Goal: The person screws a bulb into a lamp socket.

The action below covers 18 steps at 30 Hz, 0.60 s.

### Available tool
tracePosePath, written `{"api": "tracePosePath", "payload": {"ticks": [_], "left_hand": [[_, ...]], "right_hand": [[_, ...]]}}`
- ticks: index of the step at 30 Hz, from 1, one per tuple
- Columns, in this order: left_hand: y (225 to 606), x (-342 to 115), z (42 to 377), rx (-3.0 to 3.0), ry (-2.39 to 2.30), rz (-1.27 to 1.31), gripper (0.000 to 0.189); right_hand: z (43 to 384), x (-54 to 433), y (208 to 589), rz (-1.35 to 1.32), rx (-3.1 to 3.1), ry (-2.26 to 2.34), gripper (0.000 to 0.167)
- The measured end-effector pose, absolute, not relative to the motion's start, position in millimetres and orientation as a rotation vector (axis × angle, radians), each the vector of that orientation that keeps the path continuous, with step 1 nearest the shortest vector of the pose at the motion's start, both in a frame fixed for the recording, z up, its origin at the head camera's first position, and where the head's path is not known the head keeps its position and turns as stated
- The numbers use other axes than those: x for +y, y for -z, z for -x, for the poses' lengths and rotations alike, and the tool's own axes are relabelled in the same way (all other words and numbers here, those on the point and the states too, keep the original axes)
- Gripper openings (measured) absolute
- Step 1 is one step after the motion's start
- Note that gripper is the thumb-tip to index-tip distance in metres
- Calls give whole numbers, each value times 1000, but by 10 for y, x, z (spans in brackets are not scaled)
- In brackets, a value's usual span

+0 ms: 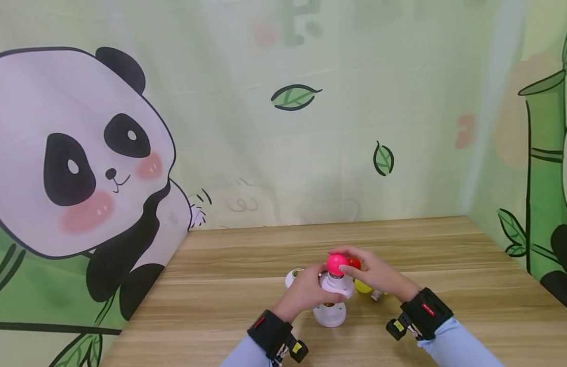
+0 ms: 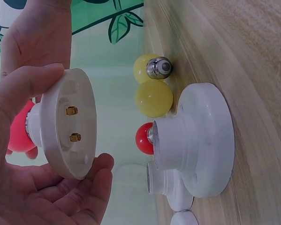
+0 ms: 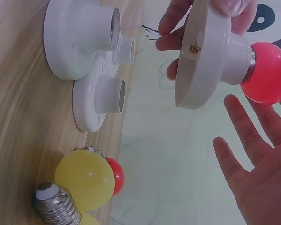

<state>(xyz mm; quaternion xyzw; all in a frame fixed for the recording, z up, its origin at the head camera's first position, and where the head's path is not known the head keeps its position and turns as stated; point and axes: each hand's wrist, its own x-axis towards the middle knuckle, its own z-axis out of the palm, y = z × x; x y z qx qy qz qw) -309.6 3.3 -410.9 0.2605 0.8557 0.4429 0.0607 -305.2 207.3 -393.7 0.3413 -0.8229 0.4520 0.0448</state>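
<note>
My left hand [image 1: 306,288] grips a white round lamp holder [image 1: 338,288] by its rim, raised over the table. The left wrist view shows its hollow underside with two brass terminals [image 2: 72,110]. A pinkish-red bulb [image 1: 337,264] sits upright in the socket, with a bit of its metal base showing. My right hand [image 1: 370,269] pinches this bulb between thumb and index finger, while its other fingers [image 3: 241,122] stretch out below in the right wrist view. Beneath the raised holder, another white lamp holder [image 1: 330,317] stands on the wooden table, its socket facing up.
More white lamp holders [image 3: 89,105] stand close together behind my left hand. Beyond the raised holder lie loose bulbs: a yellow bulb [image 3: 85,180], a second yellow one [image 2: 142,70] and a red bulb [image 2: 142,139]. A panda-print cloth [image 1: 247,127] hangs behind the table [image 1: 219,306].
</note>
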Motion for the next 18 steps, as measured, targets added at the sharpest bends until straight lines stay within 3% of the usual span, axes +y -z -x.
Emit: {"api": "tracePosePath", "payload": {"ticks": [18], "left_hand": [[4106,38,3081,2575,-1380,-758,58]], "right_hand": [[3055,1979,3958,-766,-2531,-1318,41]]}}
